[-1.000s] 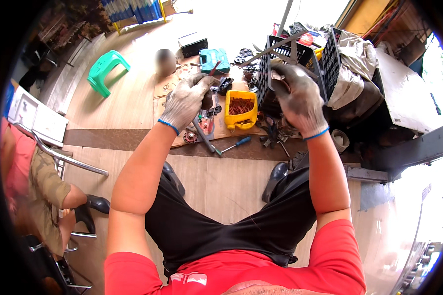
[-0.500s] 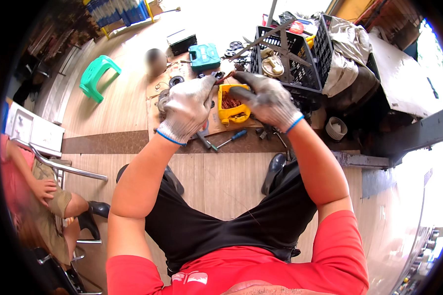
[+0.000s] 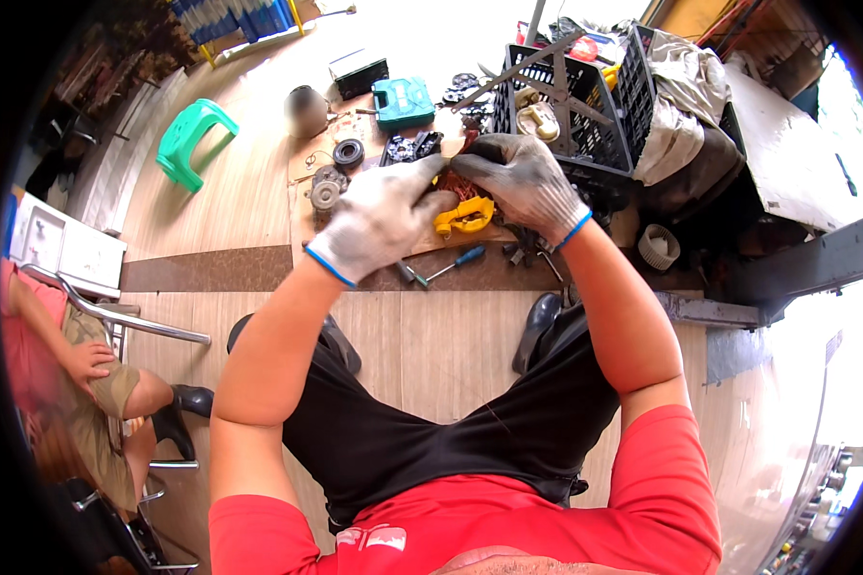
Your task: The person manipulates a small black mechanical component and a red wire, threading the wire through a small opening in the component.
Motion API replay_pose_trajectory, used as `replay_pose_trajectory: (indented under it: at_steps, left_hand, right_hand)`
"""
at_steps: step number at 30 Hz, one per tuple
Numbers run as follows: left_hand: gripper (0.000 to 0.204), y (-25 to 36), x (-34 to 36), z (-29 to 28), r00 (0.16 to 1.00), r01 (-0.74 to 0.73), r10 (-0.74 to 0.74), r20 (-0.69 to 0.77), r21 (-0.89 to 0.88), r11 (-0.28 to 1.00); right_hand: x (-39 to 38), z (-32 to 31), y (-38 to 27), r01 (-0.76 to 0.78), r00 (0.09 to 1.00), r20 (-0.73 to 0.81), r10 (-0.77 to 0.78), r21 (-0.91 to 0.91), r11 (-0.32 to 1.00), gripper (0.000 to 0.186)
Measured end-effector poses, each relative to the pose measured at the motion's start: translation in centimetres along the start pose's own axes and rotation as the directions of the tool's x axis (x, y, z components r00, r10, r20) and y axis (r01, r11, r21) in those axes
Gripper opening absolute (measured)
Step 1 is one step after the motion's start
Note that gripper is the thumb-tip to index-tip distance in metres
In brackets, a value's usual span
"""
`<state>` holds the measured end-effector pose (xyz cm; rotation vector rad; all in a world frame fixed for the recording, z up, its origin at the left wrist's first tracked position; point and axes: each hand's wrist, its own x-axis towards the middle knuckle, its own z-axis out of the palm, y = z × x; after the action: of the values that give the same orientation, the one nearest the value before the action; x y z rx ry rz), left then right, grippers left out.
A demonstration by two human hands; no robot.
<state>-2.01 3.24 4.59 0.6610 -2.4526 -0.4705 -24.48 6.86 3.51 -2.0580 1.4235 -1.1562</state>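
Both my hands wear white knit gloves with dark grey fingertips and blue cuffs. Over a yellow plastic container, my left hand and my right hand meet fingertip to fingertip, closed in a pinch. A short reddish copper wire shows at the fingers of my right hand; its grip is partly hidden. Beneath the hands lies a heap of copper wire in the container, which the gloves partly cover. Beside the left hand sit a round metal motor part and a black ring.
A blue-handled screwdriver lies nearer me. Behind stand a teal tool case, a black tray of small parts and black crates. A green stool is at the left. Another person's hand rests on a knee.
My hands have come closer together, and the left has tilted over the container. The reddish strand that stretched between my fingertips is now mostly hidden.
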Motion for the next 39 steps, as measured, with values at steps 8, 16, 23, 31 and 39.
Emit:
replay_pose_trajectory:
  at_steps: [8,16,23,31,39]
  left_hand:
    - [0.039,0.3,-0.5,-3.0,0.995,0.096,-0.088,0.053,-0.184,0.978]
    - [0.024,-1.1,-0.6,-0.5,0.998,-0.065,0.068,0.0,0.285,0.956]
    - [0.018,-1.6,-0.7,-0.3,0.994,0.012,0.048,-0.099,0.531,0.847]
    - [0.013,-1.2,0.5,0.0,0.864,0.115,0.039,-0.501,0.273,0.955]
    - [0.024,-0.5,0.8,-0.3,0.758,0.289,-0.602,-0.249,-0.7,0.653]
  right_hand:
    - [-0.1,0.0,-2.1,0.067,0.967,0.253,0.03,-0.368,0.927,0.037]
    - [-0.1,1.3,-2.6,0.15,0.966,0.257,-0.002,-0.558,0.816,0.032]
    - [0.3,0.9,-3.2,0.121,0.991,0.118,-0.055,-0.673,0.73,0.023]
    - [-0.9,3.1,-4.3,-0.04,0.986,-0.164,-0.014,-0.321,0.946,0.024]
    - [-0.8,4.0,-2.8,-0.064,0.981,-0.168,0.092,0.166,0.984,0.028]
